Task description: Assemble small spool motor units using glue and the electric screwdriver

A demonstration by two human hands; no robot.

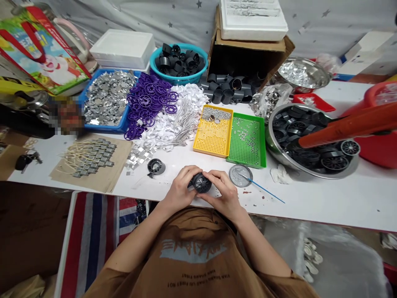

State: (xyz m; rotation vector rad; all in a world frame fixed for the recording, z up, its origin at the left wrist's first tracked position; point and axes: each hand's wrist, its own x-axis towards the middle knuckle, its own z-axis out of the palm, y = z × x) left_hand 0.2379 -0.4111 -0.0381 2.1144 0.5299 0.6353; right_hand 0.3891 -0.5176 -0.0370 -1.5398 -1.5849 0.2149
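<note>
Left hand (180, 189) and right hand (226, 193) pinch a black wheel (201, 182) between them at the tabletop (325, 198) edge. The grip looks fingertip-only, so the wheel could slip and fall off.

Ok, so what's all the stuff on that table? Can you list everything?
black wheel: one, black, gripped at the table's near edge
black round part: one, black, left of the wheel
clear lid: one, see-through, right of the wheel
blue stick: one, blue, tip at the lid
yellow tray: one, yellow, table middle
green tray: one, green, right beside the yellow tray
purple rings: a pile, purple, behind-left of the trays
blue tray: one, blue, far left, holds silver squares
teal basket: one, teal, back, holds black tubes
steel bowl: one, silver, right, holds black wheels
left hand: one, on the wheel's left
right hand: one, on the wheel's right
</note>
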